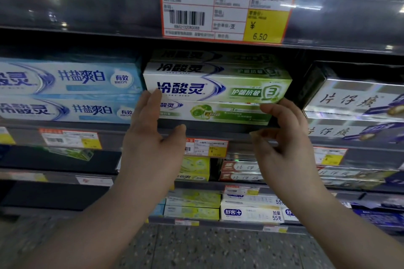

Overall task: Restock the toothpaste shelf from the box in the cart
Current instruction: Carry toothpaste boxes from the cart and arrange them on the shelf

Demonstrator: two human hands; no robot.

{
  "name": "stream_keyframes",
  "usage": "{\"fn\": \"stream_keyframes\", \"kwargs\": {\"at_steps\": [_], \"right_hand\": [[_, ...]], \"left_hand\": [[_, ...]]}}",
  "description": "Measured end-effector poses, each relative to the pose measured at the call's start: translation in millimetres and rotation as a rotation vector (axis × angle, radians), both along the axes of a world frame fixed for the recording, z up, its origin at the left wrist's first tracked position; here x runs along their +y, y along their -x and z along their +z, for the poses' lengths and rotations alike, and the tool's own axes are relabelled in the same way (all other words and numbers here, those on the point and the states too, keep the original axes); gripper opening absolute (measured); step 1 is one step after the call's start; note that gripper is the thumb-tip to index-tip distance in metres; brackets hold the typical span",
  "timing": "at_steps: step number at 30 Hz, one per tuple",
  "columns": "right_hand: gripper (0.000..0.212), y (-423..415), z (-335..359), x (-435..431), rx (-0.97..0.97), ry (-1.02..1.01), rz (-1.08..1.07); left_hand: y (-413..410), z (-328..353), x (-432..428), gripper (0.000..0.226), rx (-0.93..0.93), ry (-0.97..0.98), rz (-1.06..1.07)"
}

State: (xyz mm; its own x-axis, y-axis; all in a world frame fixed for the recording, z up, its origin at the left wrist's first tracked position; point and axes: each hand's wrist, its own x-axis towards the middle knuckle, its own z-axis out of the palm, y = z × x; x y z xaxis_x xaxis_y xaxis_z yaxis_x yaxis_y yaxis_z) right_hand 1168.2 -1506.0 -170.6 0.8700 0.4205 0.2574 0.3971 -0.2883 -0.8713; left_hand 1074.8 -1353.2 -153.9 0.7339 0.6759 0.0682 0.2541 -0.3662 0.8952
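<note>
A stack of green-and-white toothpaste boxes [216, 87] sits on the middle shelf [109, 131], straight ahead. My left hand [153, 137] is at the stack's left end, fingertips touching the front box, fingers spread. At the right end my right hand [282, 137] has its fingertips against the lower right corner of the front box, fingers curled. Neither hand closes around a box. The lower box [218, 113] lies partly behind both hands. The cart and its box are out of sight.
Blue toothpaste boxes [65, 91] fill the shelf to the left, silver ones [354, 105] to the right. An orange price tag [225, 11] hangs on the shelf edge above. Lower shelves hold more boxes [192, 203]. Grey speckled floor [218, 247] lies below.
</note>
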Motion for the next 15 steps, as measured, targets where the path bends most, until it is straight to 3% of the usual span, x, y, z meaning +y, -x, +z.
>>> {"fn": "stream_keyframes", "kwargs": {"at_steps": [8,15], "right_hand": [[0.043,1.7,1.2,-2.3,-0.021,0.012,-0.021],[0.045,10.1,-1.1,-10.3,-0.008,0.049,-0.014]], "left_hand": [[-0.7,-0.7,1.1,0.062,-0.05,0.036,0.032],[10.9,-7.2,-2.8,0.058,-0.028,-0.05,-0.02]]}}
